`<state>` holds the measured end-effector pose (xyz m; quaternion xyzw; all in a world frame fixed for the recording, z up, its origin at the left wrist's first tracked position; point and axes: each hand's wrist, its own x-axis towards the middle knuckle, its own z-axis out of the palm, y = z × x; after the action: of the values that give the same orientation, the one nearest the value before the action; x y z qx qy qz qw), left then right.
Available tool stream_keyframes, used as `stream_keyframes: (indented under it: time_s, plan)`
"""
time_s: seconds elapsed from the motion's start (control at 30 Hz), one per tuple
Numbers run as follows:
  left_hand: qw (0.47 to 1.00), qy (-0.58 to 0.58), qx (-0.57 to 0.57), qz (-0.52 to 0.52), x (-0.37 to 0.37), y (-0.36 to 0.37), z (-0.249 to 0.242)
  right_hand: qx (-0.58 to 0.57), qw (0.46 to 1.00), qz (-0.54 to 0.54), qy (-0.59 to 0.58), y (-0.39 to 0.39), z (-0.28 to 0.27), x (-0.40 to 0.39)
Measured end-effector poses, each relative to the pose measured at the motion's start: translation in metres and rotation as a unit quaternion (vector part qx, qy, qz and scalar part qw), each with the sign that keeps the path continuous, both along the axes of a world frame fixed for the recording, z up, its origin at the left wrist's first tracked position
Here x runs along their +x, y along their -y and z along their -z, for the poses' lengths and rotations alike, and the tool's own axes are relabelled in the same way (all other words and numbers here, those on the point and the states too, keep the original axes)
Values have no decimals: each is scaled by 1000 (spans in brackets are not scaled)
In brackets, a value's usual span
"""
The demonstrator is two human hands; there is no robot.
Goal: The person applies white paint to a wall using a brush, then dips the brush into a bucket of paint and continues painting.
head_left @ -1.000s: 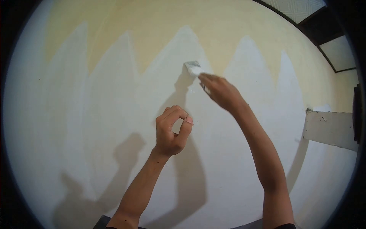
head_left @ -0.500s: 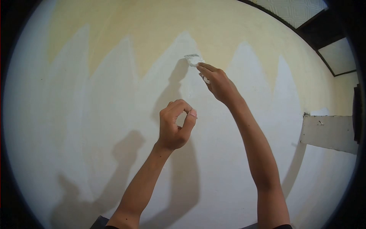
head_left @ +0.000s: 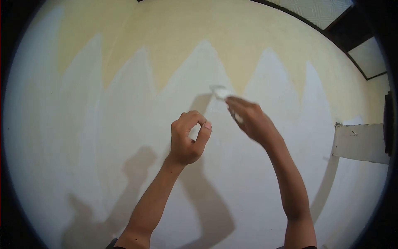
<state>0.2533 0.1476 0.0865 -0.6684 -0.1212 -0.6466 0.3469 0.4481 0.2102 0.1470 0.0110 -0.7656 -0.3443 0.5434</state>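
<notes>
My right hand is wrapped round the handle of a putty knife, blurred by motion. White paste covers its blade, which points up and left close to the wall. Lower and to the left, my left hand is curled with thumb and index finger meeting in a ring. Whether anything thin sits in that pinch cannot be made out. The wall is white in its lower part, rising in pointed peaks into a pale yellow upper part.
A white board-like ledge juts out at the right, with a dark object beside it. Patterned ceiling panels with dark trim show at the upper right. Shadows of my arms and head fall on the wall.
My right hand has moved down and slightly right with the putty knife, away from the white peak's top. My left hand has barely moved. The view has shifted slightly.
</notes>
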Motion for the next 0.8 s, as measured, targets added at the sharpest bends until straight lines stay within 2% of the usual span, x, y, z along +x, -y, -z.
stream_keyframes:
  time_s: [0.13,0.23,0.33,0.43,0.53,0.67,0.8]
  plan:
    - [1000,3,-3,13,2,-6,-15,-16,999,-18,-26,-19,-63,-36]
    - [1000,-1,1,27,5,-9,-21,22,999,-10,-40,-49,-71,-51]
    - [1000,5,-7,12,-1,-6,-17,10,997,-58,-55,-60,-37,-47]
    - [1000,-6,1,2,-7,-1,-15,-79,996,-15,-31,-35,6,-30]
    - [1000,-6,10,-9,-14,0,-23,-49,996,-58,-55,-16,6,-25]
    - [1000,-7,2,27,-23,0,-47,64,984,-120,-111,-15,-50,-55]
    - [999,4,-16,51,-29,2,-62,66,979,-139,-137,-32,-105,-95]
